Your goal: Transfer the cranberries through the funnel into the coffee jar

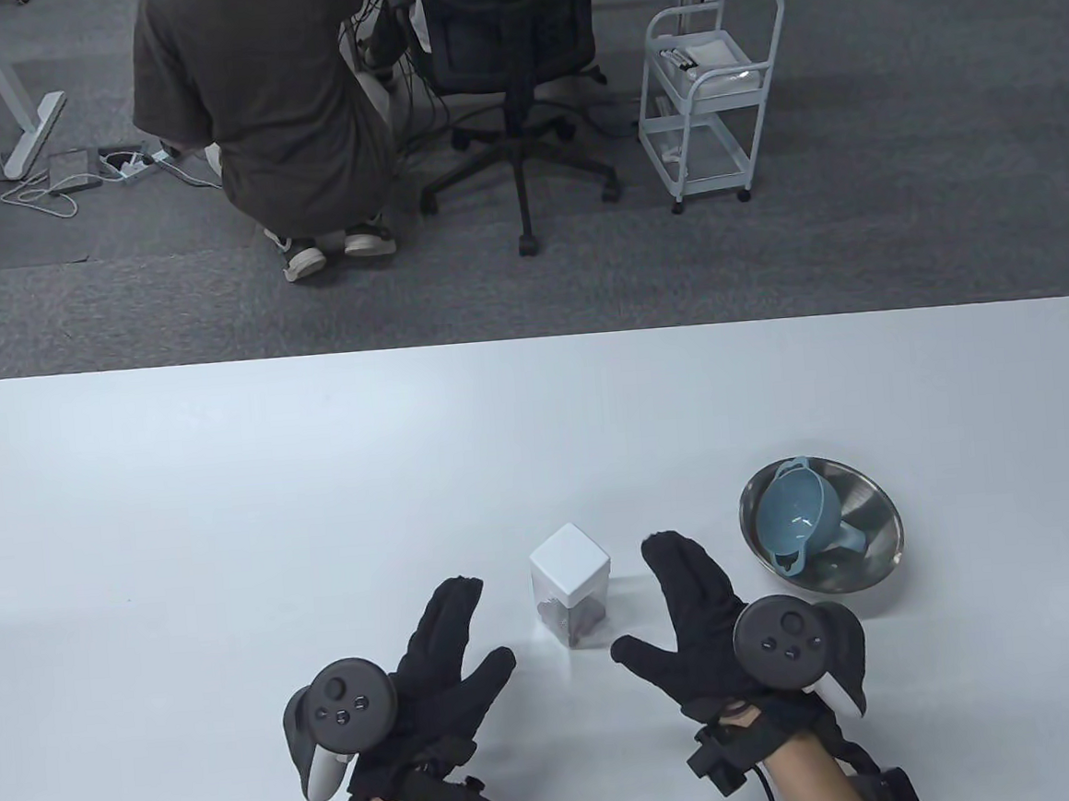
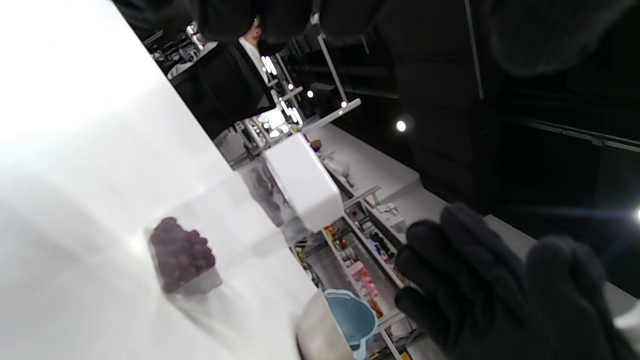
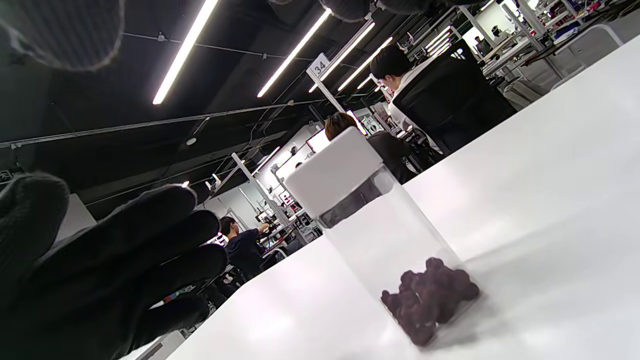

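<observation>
A clear square coffee jar (image 1: 573, 585) with a white lid stands on the white table (image 1: 228, 499); dark cranberries (image 3: 429, 296) lie at its bottom. It also shows in the left wrist view (image 2: 240, 220) and the right wrist view (image 3: 372, 230). A blue funnel (image 1: 798, 514) lies on its side in a steel bowl (image 1: 861, 495) to the right of the jar. My left hand (image 1: 443, 653) is open, flat, left of the jar and apart from it. My right hand (image 1: 689, 596) is open, right of the jar, between jar and bowl, holding nothing.
The steel bowl with the funnel (image 2: 352, 317) sits near the table's right side. Beyond the far table edge are a seated person (image 1: 263, 117), an office chair (image 1: 513, 69) and a white cart (image 1: 713, 90) on the carpet.
</observation>
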